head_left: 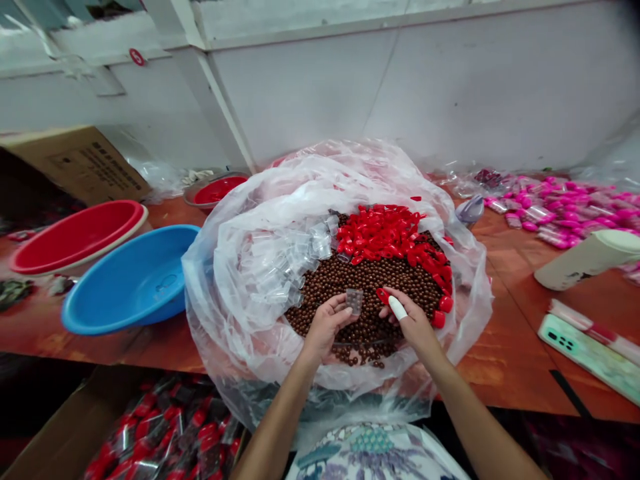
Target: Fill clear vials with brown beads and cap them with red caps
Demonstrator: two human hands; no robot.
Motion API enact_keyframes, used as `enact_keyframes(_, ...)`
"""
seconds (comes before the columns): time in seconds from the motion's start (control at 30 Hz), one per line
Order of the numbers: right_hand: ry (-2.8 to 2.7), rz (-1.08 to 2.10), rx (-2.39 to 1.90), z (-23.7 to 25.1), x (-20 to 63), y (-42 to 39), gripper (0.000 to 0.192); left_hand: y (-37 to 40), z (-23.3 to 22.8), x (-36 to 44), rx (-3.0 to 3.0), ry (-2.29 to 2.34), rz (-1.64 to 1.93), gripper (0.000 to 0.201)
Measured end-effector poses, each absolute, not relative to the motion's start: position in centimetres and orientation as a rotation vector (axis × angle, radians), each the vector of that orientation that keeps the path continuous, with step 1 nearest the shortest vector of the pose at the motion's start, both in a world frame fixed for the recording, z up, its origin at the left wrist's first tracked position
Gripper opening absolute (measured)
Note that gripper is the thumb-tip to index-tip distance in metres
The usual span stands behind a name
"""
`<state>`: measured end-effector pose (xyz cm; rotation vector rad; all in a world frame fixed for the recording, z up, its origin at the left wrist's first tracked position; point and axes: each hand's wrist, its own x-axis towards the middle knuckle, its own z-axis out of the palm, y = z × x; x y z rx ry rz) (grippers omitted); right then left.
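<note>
A large basin lined with a clear plastic bag (240, 267) holds brown beads (365, 280), a heap of red caps (383, 237) at the back and clear small vials (295, 257) on the left. My left hand (325, 327) holds one small clear vial (355, 300) over the beads. My right hand (407, 320), with a white cot on one finger, pinches a red cap (383, 294) just right of the vial.
A blue basin (130, 280) and a red basin (75, 237) stand to the left, a cardboard box (80, 160) behind them. Pink-capped vials (565, 207), a white bottle (585, 260) and a phone (590, 353) lie right. A carton of red-capped filled vials (165, 433) sits below.
</note>
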<state>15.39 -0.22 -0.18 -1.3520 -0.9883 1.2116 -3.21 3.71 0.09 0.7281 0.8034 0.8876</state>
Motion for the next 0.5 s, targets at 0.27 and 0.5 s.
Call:
enact_keyframes(0.27, -0.985, 1.261, -1.293, -0.4, 15.1, 0.2, 0.04, 2.8, 0.1, -3.3, 0.739, 0.829, 0.848, 0.038)
enact_keyframes(0.5, -1.336, 1.026, -1.283, -0.2, 14.5, 0.1, 0.032, 2.3, -0.9, -3.0, 0.885, 0.895, 0.791, 0.04)
